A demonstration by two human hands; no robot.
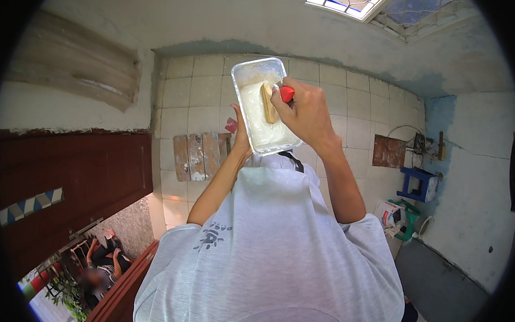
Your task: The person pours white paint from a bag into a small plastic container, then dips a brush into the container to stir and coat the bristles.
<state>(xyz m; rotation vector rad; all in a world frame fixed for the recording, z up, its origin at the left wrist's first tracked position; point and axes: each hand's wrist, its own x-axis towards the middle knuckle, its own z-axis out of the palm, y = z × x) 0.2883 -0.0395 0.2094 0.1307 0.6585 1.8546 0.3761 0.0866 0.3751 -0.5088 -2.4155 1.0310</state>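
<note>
1. Tiled floor (pixel 346 130): one, spreading below both hands. From my remote seat I see it run up to the wall at the far end, with bare tiles to the right of the tray.
2. Slatted wooden piece (pixel 196 157): one, with three wide slats I can count and part of another. It lies on the tiles, left of the left forearm.
3. Blue stool (pixel 420 185): one, well apart from the right hand, near the right wall.
4. Foil tray (pixel 259 75): one, white-coated inside, resting on the left hand and below the right. Its left rim runs beside my view of the left thumb.
5. Hands: two. The left hand (pixel 242 133) has its thumb up outside the tray; the fingers are hidden, so I cannot tell how they lie. The right hand (pixel 304 109) reaches over the right rim, its fingers pinching the brush.
6. Red-handled brush (pixel 269 104): one, its tan head inside the tray. I see white-coated room to its left and more toward the near end; whether it touches the bottom, I cannot tell.
</note>
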